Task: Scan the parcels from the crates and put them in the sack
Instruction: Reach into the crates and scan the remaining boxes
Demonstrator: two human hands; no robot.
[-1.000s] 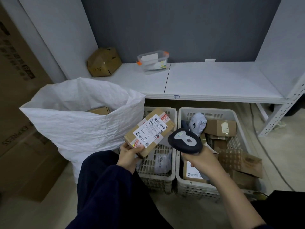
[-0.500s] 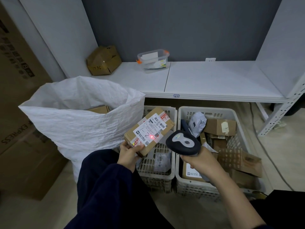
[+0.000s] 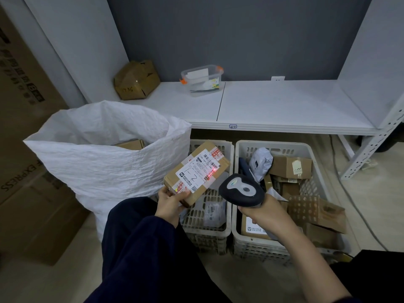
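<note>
A box [image 3: 222,163] is being held over the left crate [image 3: 205,235], label [image 3: 192,173] up, by the left hand [image 3: 171,201]; the grip is clamped on the box's near end, thumb on top, fingers underneath. A scanner [image 3: 241,190] is being held by the right hand [image 3: 262,212], the grip wrapped round its handle, and the head is being aimed at the label. A red spot [image 3: 213,171] is being cast at the label's right edge, on or just beside a small barcode; whether a read is being registered cannot be told. Step judged: scan in progress, bagging of this box not yet done. The sack [image 3: 105,162] is standing open just left of the box, and a brown parcel [image 3: 131,144] is being shown inside near its far rim, so part of the work is judged done; anything deeper is hidden. Left crate: judged nearly emptied, only a pale pouch [image 3: 213,213] being visible on its bottom. Right crate [image 3: 271,145]: brown cartons [image 3: 290,167] and a grey bag [image 3: 261,160] are lying loosely piled; this is being judged the bulk of what is left. Overall, the task is being judged well under way, not near its end.
</note>
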